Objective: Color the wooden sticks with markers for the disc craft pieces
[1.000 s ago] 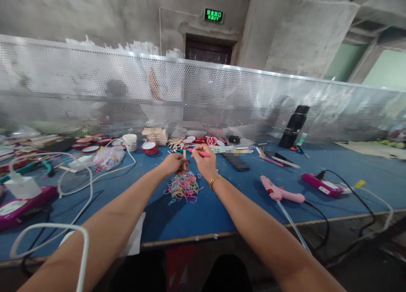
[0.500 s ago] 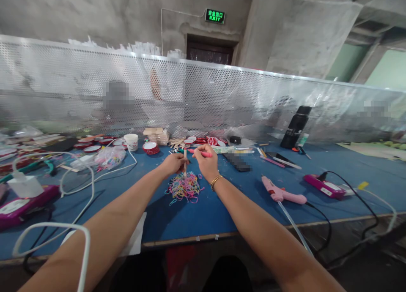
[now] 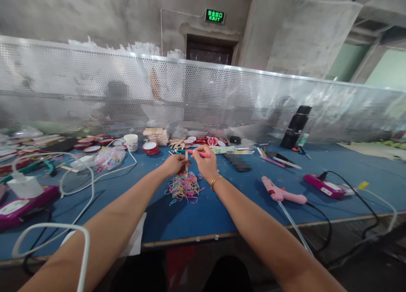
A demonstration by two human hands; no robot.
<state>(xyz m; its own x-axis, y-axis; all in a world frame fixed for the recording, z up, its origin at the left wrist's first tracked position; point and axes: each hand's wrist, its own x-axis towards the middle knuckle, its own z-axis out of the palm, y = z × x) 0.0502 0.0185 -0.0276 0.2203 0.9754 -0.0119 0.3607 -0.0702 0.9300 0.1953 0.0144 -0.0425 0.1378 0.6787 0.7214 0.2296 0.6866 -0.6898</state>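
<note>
My left hand (image 3: 175, 164) is closed on a flat wooden craft stick (image 3: 186, 167), which it holds upright. In my right hand (image 3: 205, 160) is a pink marker pen (image 3: 203, 154), lying across the fingers with one end pointing left toward the top of the stick. Whether the pen's tip touches the wood I cannot tell. Just below both hands a heap of small coloured rubber bands (image 3: 184, 187) lies on the blue table (image 3: 190, 224).
A pink glue gun (image 3: 282, 193) with its cord lies to the right, near a magenta power strip (image 3: 323, 187). A black bottle (image 3: 294, 129) leans behind. Red-rimmed lids (image 3: 150, 148), a paper cup (image 3: 130, 142) and a white cable (image 3: 91, 182) are at the left.
The craft stick has shifted slightly right and stands a little higher. My right hand and the pen have moved slightly left.
</note>
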